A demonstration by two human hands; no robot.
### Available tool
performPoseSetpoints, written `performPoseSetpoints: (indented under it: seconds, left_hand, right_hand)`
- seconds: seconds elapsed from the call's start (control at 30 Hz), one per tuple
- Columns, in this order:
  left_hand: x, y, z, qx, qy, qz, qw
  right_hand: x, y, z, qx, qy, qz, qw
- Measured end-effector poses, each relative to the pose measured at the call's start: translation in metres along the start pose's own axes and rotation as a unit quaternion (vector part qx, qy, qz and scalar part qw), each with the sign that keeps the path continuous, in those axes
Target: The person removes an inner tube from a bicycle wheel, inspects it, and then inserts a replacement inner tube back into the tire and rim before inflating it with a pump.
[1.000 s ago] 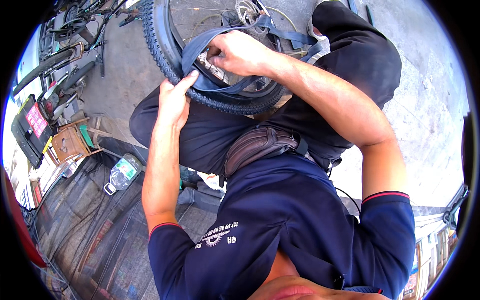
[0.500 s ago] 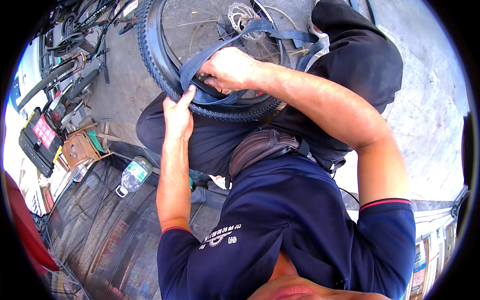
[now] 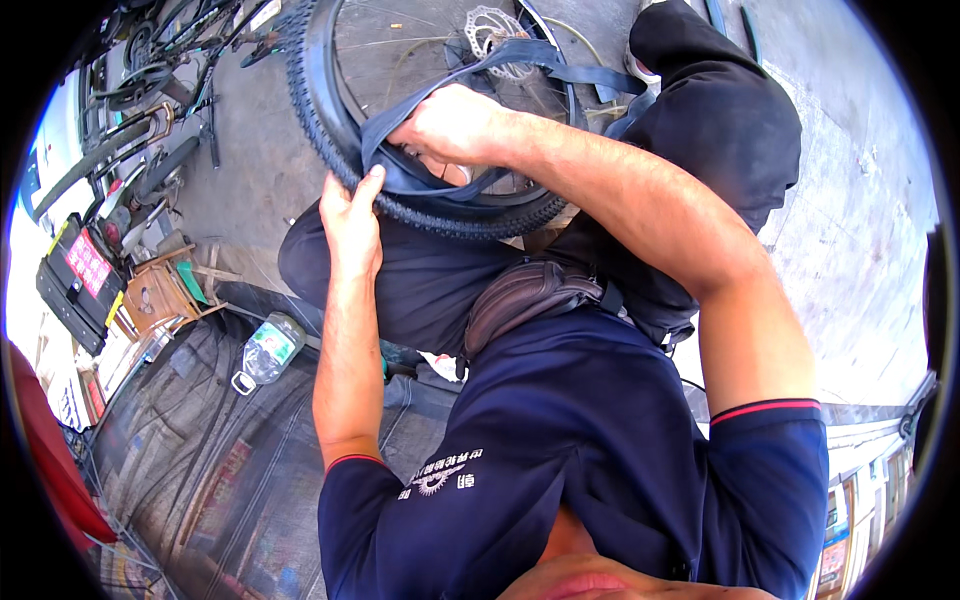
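A bicycle wheel with a knobby black tyre (image 3: 323, 130) rests over my crossed legs, its silver brake rotor (image 3: 498, 35) facing up. A loose black inner tube (image 3: 530, 55) drapes across it, partly along the rim. My left hand (image 3: 350, 210) grips the tyre at the lower left, thumb on top beside the tube. My right hand (image 3: 445, 130) is inside the wheel against the tube, fingers curled and partly hidden beneath it; what they hold is unclear. A brown waist bag (image 3: 525, 300) lies at my waist.
Bicycles (image 3: 145, 90) crowd the upper left. Below them are a black case (image 3: 70, 290), a wooden stool (image 3: 160, 295) and a plastic jug (image 3: 268, 350) beside dark mats (image 3: 220, 460). Pale concrete floor (image 3: 850, 270) lies right of my knee.
My left hand and the jug sit slightly lower and further right in view than a second ago. My right hand dipped lower into the wheel, then rose slightly, its fingers still curled.
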State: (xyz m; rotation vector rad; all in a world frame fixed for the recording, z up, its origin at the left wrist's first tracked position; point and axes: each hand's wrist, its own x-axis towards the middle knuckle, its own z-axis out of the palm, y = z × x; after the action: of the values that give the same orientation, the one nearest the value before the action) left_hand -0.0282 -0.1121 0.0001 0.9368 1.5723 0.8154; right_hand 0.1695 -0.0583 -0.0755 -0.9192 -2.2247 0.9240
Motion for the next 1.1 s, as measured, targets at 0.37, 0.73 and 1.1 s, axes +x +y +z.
performPoseSetpoints:
  seconds: [0.37, 0.73, 1.1]
  left_hand:
    - [-0.012, 0.015, -0.043, 0.038, -0.057, 0.082, 0.994]
    - [-0.036, 0.045, -0.047, 0.582, 0.003, 0.321, 0.748]
    - [0.035, 0.075, -0.043, 0.681, -0.134, 0.429, 0.579]
  right_hand:
    - [-0.081, -0.068, -0.019, -0.007, -0.046, 0.207, 0.977]
    - [-0.104, -0.062, 0.039, 0.071, 0.170, 0.235, 0.954]
    - [-0.170, -0.051, 0.083, 0.025, -0.083, 0.249, 0.965]
